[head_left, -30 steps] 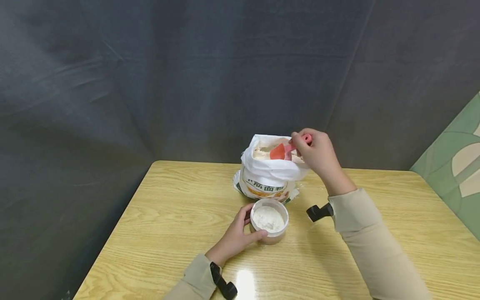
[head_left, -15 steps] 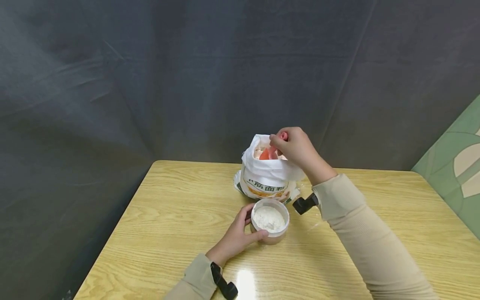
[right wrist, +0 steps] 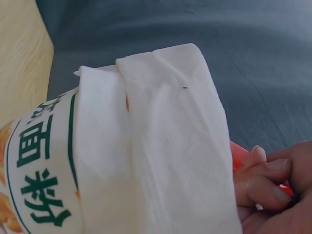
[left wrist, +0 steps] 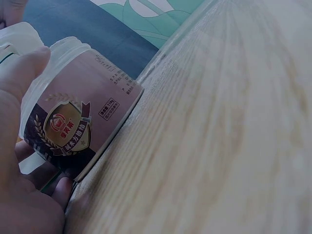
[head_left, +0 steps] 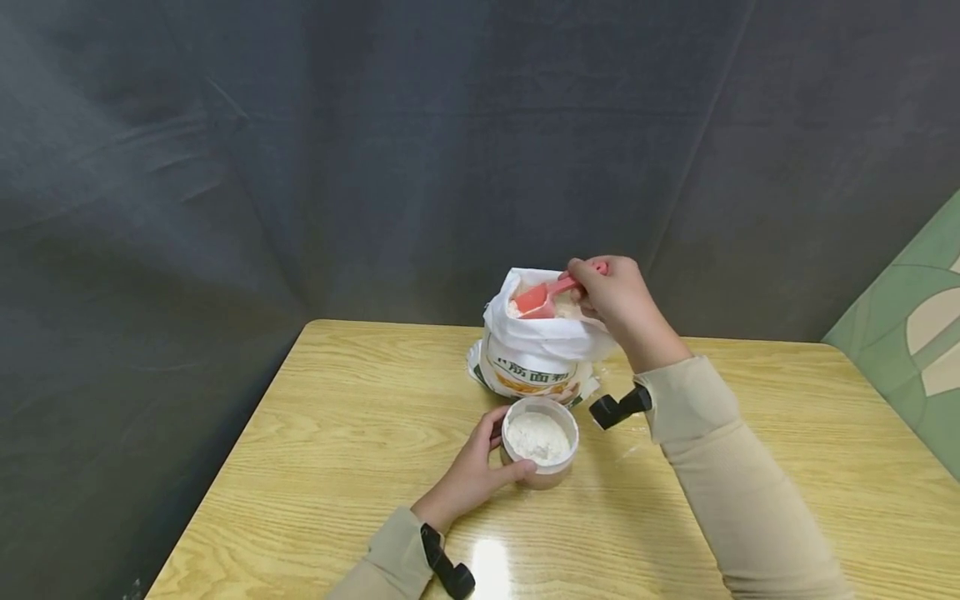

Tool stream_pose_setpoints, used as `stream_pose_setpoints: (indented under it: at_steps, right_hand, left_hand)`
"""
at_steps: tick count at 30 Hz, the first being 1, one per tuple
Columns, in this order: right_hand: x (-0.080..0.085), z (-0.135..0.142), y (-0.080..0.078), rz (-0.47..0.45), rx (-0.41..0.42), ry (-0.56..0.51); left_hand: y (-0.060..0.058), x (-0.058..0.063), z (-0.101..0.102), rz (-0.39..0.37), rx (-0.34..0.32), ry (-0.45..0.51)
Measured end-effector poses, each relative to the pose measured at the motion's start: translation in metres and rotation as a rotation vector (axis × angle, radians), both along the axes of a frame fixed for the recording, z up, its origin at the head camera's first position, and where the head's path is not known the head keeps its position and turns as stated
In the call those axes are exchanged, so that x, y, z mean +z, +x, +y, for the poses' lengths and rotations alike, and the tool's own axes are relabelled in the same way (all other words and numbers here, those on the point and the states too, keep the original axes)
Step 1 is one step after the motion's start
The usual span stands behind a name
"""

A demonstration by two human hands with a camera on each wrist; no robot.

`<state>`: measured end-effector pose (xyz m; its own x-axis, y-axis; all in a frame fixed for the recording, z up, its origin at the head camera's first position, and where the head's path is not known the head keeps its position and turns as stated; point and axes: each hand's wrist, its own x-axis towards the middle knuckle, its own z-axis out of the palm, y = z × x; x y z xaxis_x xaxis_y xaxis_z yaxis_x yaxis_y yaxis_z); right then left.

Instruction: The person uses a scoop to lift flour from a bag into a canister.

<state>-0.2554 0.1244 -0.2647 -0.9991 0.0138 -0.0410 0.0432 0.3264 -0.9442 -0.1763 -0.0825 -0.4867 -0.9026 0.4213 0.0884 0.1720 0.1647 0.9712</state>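
Observation:
My right hand (head_left: 618, 296) pinches the handle of a red scoop (head_left: 536, 302), whose bowl sits in the mouth of a white flour bag (head_left: 551, 337). Flour shows around the scoop inside the bag. In the right wrist view the folded bag rim (right wrist: 180, 136) covers most of the scoop; curled fingers (right wrist: 268, 180) show beside it. My left hand (head_left: 480, 475) holds a round jar (head_left: 551, 477) of white flour on the table, thumb on the near side and fingers behind. A pink and dark label (left wrist: 73, 122) faces the left wrist camera.
The bag stands on a wooden table (head_left: 360, 400), just behind the jar. A little flour is scattered right of the bag. A dark curtain (head_left: 450, 150) hangs behind the table, and a green patterned panel (head_left: 922, 333) is at the right.
My right hand first moved left, lowering the scoop into the bag, then came back slightly right with the scoop tilted up and its bowl further left. The left hand and jar stayed put.

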Motion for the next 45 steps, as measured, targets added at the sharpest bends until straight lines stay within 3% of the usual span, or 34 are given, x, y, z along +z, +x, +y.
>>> stream_pose_setpoints:
  at_steps: [16, 26, 36, 45]
  right_hand:
    - [-0.003, 0.021, 0.015, 0.076, -0.062, -0.337]
    - [0.001, 0.029, 0.028, 0.138, -0.119, -0.42]
    - [0.003, 0.037, 0.042, 0.156, -0.088, -0.631]
    - [-0.006, 0.039, 0.058, 0.161, -0.051, -0.717]
  left_hand:
    - [0.0, 0.0, -0.004, 0.0, 0.001, 0.006]
    - [0.001, 0.0, -0.007, 0.012, -0.001, 0.0]
    - [0.001, 0.0, -0.008, 0.012, -0.001, 0.007]
    - [0.001, 0.001, -0.009, 0.028, -0.018, 0.026]
